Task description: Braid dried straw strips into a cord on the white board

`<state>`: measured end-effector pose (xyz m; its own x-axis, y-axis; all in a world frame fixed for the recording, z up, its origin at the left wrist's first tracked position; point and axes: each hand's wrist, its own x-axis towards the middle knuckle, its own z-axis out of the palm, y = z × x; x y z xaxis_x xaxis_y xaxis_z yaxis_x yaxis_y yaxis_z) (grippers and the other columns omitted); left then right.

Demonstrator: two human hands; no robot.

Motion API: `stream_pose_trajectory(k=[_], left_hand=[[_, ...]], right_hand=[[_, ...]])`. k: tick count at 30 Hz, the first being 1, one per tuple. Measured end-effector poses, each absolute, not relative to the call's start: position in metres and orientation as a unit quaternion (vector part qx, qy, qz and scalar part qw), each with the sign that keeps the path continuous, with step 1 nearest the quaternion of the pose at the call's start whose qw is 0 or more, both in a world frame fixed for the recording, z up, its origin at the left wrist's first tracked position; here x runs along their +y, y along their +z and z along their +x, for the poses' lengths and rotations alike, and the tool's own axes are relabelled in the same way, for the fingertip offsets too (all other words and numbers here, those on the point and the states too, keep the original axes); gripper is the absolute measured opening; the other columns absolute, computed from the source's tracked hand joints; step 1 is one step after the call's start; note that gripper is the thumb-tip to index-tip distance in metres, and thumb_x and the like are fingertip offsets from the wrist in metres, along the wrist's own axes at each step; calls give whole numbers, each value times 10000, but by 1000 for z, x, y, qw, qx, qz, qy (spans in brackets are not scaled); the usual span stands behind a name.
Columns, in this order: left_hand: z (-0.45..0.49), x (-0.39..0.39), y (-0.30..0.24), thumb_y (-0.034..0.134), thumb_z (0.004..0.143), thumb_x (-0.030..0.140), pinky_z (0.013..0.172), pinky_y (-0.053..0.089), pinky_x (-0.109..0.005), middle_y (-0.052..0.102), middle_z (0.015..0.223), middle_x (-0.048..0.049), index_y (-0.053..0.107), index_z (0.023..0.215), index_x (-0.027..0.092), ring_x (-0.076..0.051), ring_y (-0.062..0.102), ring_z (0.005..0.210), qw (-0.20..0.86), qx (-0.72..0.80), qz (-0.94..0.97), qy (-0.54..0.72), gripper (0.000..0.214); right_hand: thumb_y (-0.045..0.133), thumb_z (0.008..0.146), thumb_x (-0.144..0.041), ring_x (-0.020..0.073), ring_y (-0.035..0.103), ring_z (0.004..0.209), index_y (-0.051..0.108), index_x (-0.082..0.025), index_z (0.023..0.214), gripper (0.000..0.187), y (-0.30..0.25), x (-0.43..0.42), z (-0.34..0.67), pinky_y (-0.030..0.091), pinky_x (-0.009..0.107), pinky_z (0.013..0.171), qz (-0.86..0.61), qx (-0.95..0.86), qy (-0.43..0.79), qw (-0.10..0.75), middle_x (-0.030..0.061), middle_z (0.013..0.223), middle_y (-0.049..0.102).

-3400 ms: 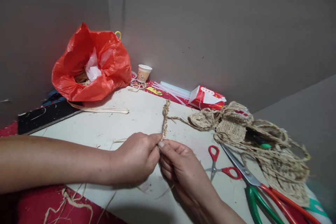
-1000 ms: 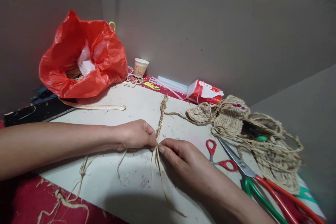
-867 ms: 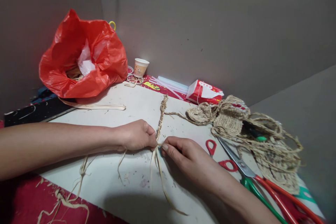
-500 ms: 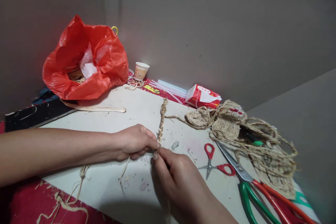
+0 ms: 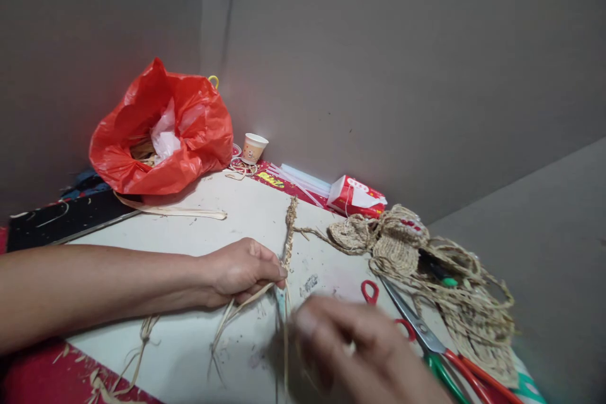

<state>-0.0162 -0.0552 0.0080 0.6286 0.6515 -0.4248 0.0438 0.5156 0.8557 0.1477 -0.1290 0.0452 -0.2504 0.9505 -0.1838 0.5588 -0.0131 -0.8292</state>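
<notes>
Straw work on a white board (image 5: 246, 218); all positions are given from the straw braid (image 5: 288, 233), which lies on the board running away from the person. Red plastic bag (image 5: 189, 139): far left of the braid, at the back, mouth open with straw inside. Pile of woven straw pieces (image 5: 454, 303): right of the braid, spreading toward the near right. Left hand (image 5: 239, 270): at the braid's near end, thumb and fingers closed in a narrow pinch on it. Right hand (image 5: 360, 347): near right of the braid, smeared by motion; its grip cannot be told, nor whether it touches any strand. Large scissors (image 5: 426, 341): right of the braid, against the pile's edge. Loose strands (image 5: 237, 312): trailing from the pinched end toward the person, unplaited. Small red scissors (image 5: 369, 290): just right of the braid, partly behind the right hand. Tissue pack (image 5: 357, 196) and paper cup (image 5: 254, 147): beyond the braid, by the wall. Judgement: plaiting, mid-length, between crossings. Another crossing calls for a firm right-hand pinch on one loose strand, with the left-hand pinch tight so the finished part cannot loosen.
</notes>
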Motion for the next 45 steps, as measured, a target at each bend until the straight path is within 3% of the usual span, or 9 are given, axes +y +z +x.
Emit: stream_pose_trajectory(k=[2, 4, 7, 12, 18, 30, 36, 40, 45], left_hand=[[-18, -55, 7, 631, 686, 310, 327, 112, -214, 327, 320, 95, 568, 638, 147, -49, 207, 299, 775, 378, 463, 205, 181], [-18, -56, 6, 628, 688, 325, 330, 117, -219, 373, 348, 84, 565, 644, 146, -49, 229, 304, 774, 366, 474, 206, 195], [-16, -57, 3, 612, 691, 323, 347, 123, -226, 468, 435, 56, 538, 627, 145, -46, 281, 332, 776, 341, 489, 204, 203], [-17, -55, 6, 624, 675, 308, 379, 126, -225, 458, 454, 70, 510, 611, 147, -33, 247, 350, 760, 357, 503, 206, 208], [-21, -46, 8, 562, 704, 242, 402, 162, -216, 364, 438, 92, 499, 647, 162, -47, 237, 385, 737, 335, 568, 147, 116], [-33, -50, 38, 426, 774, 189, 474, 279, -193, 398, 520, 49, 484, 588, 161, -73, 356, 490, 446, 366, 805, 134, 197], [-27, -84, 23, 493, 735, 146, 442, 321, -246, 608, 676, -33, 585, 889, 125, -131, 478, 478, 158, 290, 941, 78, 180], [-25, -99, 6, 525, 686, 88, 407, 316, -282, 603, 720, -70, 587, 873, 92, -174, 534, 523, -27, 204, 973, 103, 197], [-39, -112, 30, 587, 673, 110, 375, 264, -269, 534, 515, -6, 581, 640, 163, -116, 417, 392, 35, 150, 984, 86, 62]], right_hand=[[590, 755, -526, 143, 476, 520, 528, -203, 569, 378, 44, -113, 152, 388, 255, 495, -628, -541, 422, 365, 9, 539, 526], [613, 737, -548, 172, 563, 644, 596, -180, 738, 368, 33, -102, 149, 452, 277, 593, -598, -462, 524, 394, 55, 705, 620], [587, 771, -552, 135, 546, 545, 585, -151, 808, 403, 12, -98, 140, 446, 255, 551, -514, -399, 679, 340, 35, 633, 600], [617, 770, -520, 28, 137, 378, 494, -167, 684, 383, 7, -101, 141, 131, 157, 342, -498, -364, 729, 298, -109, 462, 303], [638, 763, -477, 16, 118, 358, 411, -173, 563, 427, 9, -90, 153, 66, 171, 346, -464, -359, 769, 255, -115, 414, 271], [705, 676, -454, 18, 140, 344, 508, -155, 576, 372, -6, -102, 134, 76, 178, 354, -552, -309, 663, 400, -121, 365, 271], [760, 619, -469, 7, 135, 343, 369, -182, 497, 499, -5, -112, 123, 101, 163, 336, -518, -247, 694, 435, -124, 380, 240], [783, 609, -438, 7, 131, 371, 519, -146, 608, 394, -7, -116, 118, 116, 141, 340, -513, -209, 700, 451, -128, 407, 250], [784, 622, -413, 5, 110, 362, 509, -155, 613, 377, -6, -114, 120, 93, 136, 328, -499, -199, 709, 457, -136, 406, 225]])
